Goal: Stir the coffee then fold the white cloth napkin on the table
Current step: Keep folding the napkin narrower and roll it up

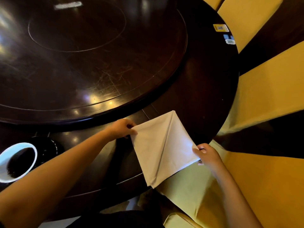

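The white cloth napkin (pixel 162 148) lies as a folded diamond near the right edge of the dark round table (pixel 205 89), its lower corner hanging past the rim. My left hand (pixel 122 129) pinches the napkin's left corner. My right hand (pixel 209 155) pinches its right corner, off the table's edge. A white cup of dark coffee (pixel 18 162) stands at the far left, beside my left forearm. No spoon shows in the cup.
A large dark turntable (pixel 82 55) fills the table's middle. Yellow-covered chairs (pixel 263 96) ring the right side, one right under my right arm. Small printed cards (pixel 221 27) lie at the table's far right rim. A dark round object (pixel 49 145) sits behind the cup.
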Demonstrator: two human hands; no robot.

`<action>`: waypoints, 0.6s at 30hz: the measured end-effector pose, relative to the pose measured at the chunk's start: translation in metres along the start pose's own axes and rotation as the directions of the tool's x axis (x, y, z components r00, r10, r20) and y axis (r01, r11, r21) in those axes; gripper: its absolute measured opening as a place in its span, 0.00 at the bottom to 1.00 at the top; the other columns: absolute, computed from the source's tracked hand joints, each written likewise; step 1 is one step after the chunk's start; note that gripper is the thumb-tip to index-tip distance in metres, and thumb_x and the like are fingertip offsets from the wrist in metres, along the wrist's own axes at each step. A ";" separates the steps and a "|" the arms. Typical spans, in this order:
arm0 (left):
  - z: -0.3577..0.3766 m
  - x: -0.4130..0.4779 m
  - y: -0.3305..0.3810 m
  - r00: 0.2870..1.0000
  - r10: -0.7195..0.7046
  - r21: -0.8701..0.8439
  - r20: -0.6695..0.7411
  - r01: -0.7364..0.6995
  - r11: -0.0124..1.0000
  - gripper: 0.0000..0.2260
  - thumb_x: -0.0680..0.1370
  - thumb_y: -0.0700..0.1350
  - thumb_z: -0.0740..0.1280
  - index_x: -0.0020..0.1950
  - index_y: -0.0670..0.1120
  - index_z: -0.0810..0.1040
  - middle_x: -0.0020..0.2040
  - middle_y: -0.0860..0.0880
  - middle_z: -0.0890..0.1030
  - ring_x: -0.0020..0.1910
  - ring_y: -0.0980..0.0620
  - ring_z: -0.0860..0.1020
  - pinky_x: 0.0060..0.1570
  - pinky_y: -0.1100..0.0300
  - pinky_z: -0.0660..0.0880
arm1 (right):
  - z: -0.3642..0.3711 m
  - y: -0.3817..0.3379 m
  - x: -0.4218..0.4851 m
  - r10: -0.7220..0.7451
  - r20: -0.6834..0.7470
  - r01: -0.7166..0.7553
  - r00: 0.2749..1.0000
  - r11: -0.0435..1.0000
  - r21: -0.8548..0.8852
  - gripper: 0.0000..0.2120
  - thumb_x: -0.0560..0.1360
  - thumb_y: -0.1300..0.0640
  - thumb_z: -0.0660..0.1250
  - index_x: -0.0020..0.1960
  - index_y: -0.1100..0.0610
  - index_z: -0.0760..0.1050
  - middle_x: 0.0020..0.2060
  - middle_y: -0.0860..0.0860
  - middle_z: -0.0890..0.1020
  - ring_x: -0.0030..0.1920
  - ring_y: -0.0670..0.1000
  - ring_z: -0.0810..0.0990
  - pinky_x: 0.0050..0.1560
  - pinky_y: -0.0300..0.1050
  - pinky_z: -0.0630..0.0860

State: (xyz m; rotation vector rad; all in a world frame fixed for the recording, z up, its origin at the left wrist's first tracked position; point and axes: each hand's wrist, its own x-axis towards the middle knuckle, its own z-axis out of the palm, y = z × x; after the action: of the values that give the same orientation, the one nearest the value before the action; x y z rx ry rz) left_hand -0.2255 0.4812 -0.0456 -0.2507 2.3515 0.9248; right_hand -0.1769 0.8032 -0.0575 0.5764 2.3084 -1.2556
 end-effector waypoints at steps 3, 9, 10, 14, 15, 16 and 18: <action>-0.001 -0.006 -0.005 0.999 -0.035 -0.140 -0.015 0.032 0.990 0.09 0.74 0.39 0.69 0.53 0.44 0.77 0.48 0.48 0.77 0.48 0.50 0.77 0.44 0.63 0.76 | -0.004 -0.003 0.002 0.003 0.064 -0.010 0.998 0.993 0.117 0.06 0.74 0.64 0.67 0.50 0.62 0.74 0.41 0.57 0.78 0.38 0.52 0.77 0.37 0.44 0.78; -0.011 -0.015 -0.010 0.998 -0.069 -0.364 -0.002 0.063 0.929 0.12 0.74 0.37 0.69 0.56 0.45 0.76 0.45 0.44 0.79 0.43 0.50 0.78 0.45 0.61 0.77 | -0.009 -0.016 0.014 0.044 0.139 -0.096 0.989 0.914 0.394 0.07 0.75 0.64 0.65 0.53 0.60 0.74 0.41 0.54 0.81 0.40 0.52 0.79 0.33 0.37 0.79; -0.017 -0.019 -0.007 0.997 -0.082 -0.419 -0.013 0.069 0.905 0.13 0.74 0.37 0.69 0.57 0.45 0.75 0.44 0.44 0.78 0.42 0.51 0.78 0.44 0.61 0.77 | -0.013 -0.023 0.018 0.041 0.166 -0.118 0.985 0.865 0.487 0.05 0.75 0.65 0.64 0.50 0.60 0.75 0.37 0.53 0.82 0.37 0.50 0.78 0.33 0.38 0.79; -0.030 -0.031 -0.005 0.996 -0.068 -0.636 0.060 0.090 0.767 0.15 0.74 0.36 0.67 0.60 0.46 0.75 0.43 0.45 0.77 0.41 0.50 0.76 0.43 0.59 0.76 | -0.019 -0.039 0.027 0.071 0.257 -0.246 0.964 0.616 0.749 0.08 0.77 0.65 0.60 0.41 0.58 0.73 0.22 0.48 0.77 0.21 0.42 0.72 0.23 0.34 0.74; -0.029 -0.033 -0.006 0.996 -0.054 -0.670 0.072 0.088 0.737 0.15 0.75 0.36 0.67 0.60 0.47 0.75 0.44 0.44 0.78 0.43 0.49 0.76 0.46 0.57 0.76 | -0.020 -0.041 0.026 0.066 0.267 -0.253 0.961 0.598 0.761 0.08 0.77 0.65 0.59 0.41 0.58 0.73 0.21 0.48 0.77 0.20 0.42 0.72 0.23 0.33 0.73; -0.029 -0.035 -0.006 0.996 -0.047 -0.706 0.076 0.087 0.703 0.13 0.76 0.36 0.66 0.59 0.47 0.75 0.46 0.44 0.78 0.44 0.48 0.76 0.48 0.56 0.75 | -0.021 -0.042 0.026 0.057 0.269 -0.250 0.961 0.592 0.766 0.08 0.78 0.65 0.59 0.42 0.57 0.73 0.21 0.48 0.77 0.20 0.42 0.73 0.23 0.33 0.73; -0.032 -0.039 -0.005 0.997 -0.038 -0.758 0.063 0.073 0.648 0.12 0.77 0.36 0.64 0.57 0.47 0.77 0.47 0.45 0.78 0.45 0.49 0.77 0.48 0.57 0.75 | -0.023 -0.043 0.027 0.029 0.238 -0.202 0.971 0.636 0.745 0.06 0.78 0.65 0.59 0.46 0.57 0.73 0.22 0.48 0.78 0.22 0.42 0.74 0.25 0.34 0.75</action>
State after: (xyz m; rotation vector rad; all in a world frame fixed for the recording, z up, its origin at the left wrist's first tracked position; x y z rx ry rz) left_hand -0.2065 0.4544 -0.0071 -0.6222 1.7568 1.8387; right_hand -0.2270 0.8051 -0.0325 0.7967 1.4419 -2.1168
